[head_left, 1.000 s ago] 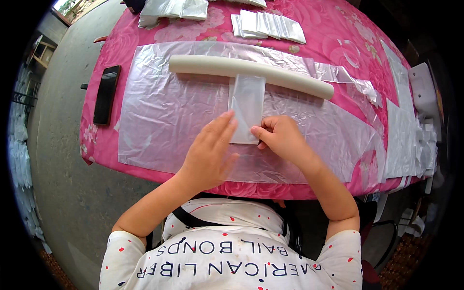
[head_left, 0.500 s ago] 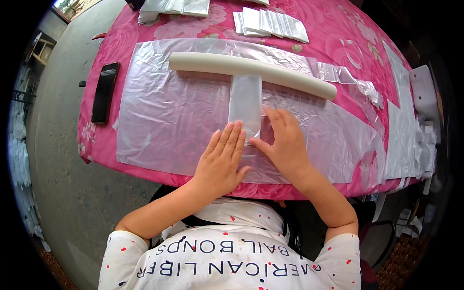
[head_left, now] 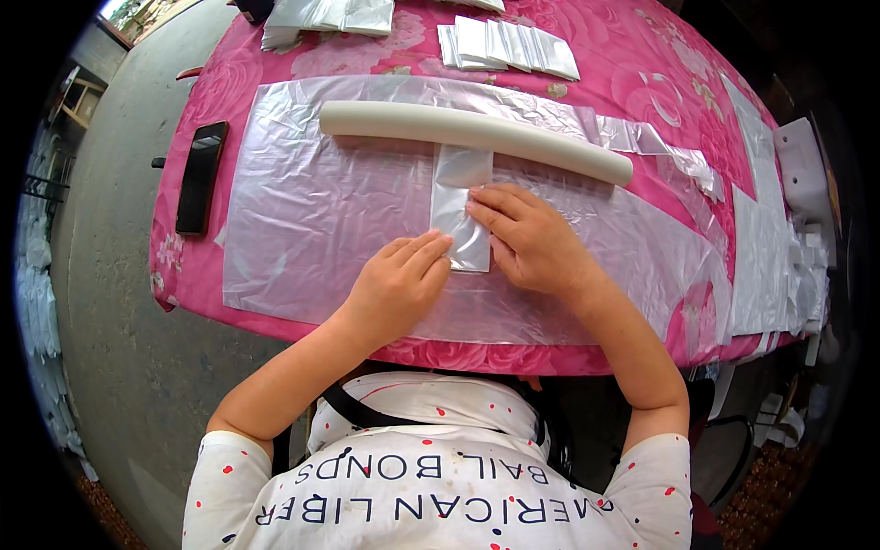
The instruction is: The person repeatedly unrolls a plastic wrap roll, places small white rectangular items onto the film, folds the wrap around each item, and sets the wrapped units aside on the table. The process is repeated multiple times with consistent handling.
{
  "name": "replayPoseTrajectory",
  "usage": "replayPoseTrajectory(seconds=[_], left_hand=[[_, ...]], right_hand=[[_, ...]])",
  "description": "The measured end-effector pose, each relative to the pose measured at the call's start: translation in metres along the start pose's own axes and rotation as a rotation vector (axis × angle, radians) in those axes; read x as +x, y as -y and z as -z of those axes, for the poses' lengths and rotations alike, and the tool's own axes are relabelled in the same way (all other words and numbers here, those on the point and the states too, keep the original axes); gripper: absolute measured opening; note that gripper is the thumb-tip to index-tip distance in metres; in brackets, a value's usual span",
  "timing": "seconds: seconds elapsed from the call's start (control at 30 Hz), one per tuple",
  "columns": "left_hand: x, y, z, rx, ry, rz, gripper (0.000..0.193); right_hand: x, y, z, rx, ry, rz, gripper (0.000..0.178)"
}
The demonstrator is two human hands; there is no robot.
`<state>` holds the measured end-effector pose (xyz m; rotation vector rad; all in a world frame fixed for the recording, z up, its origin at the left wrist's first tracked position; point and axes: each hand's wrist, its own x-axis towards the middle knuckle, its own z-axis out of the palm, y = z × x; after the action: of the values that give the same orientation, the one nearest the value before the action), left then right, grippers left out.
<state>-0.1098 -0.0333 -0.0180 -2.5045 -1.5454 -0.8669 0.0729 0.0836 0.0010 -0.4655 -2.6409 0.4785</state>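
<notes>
A narrow folded strip of clear plastic film point(head_left: 472, 249) lies upright on a wide sheet of clear film point(head_left: 312, 229). Its far end runs under a long off-white tube point(head_left: 477, 130) that rests across the sheet. At the strip's left edge, my left hand point(head_left: 401, 280) has its fingers drawn together, the tips pinching the edge. From the right, my right hand point(head_left: 536, 240) has bent fingers on the strip's middle, its fingertips closed on the film. The strip's near end shows shiny creases between my hands.
A black phone point(head_left: 201, 177) lies at the table's left edge. Stacks of folded clear film point(head_left: 509, 46) sit at the far side. Loose film point(head_left: 697, 170) trails on the right, near more white sheets point(head_left: 761, 261). A pink floral cloth point(head_left: 642, 55) covers the table.
My right hand has moved up and left onto the strip's middle. My left hand's flat fingers have drawn in at its left edge. The strip's near part now looks folded and creased.
</notes>
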Motion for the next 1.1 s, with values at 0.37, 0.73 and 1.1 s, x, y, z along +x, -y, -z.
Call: replayPoseTrajectory(seconds=[0.37,0.73,1.1], left_hand=[[-0.004,-0.016,0.035,-0.379,0.175,0.006,0.029],[-0.018,-0.014,0.019,-0.386,0.155,0.175,0.041],[0.02,-0.002,0.018,-0.632,0.133,0.812,0.062]], right_hand=[[-0.028,0.028,-0.002,0.045,-0.025,0.038,0.027],[-0.04,0.038,-0.009,0.384,-0.087,-0.325,0.018],[0.01,0.015,0.007,0.672,0.37,-1.036,0.029]])
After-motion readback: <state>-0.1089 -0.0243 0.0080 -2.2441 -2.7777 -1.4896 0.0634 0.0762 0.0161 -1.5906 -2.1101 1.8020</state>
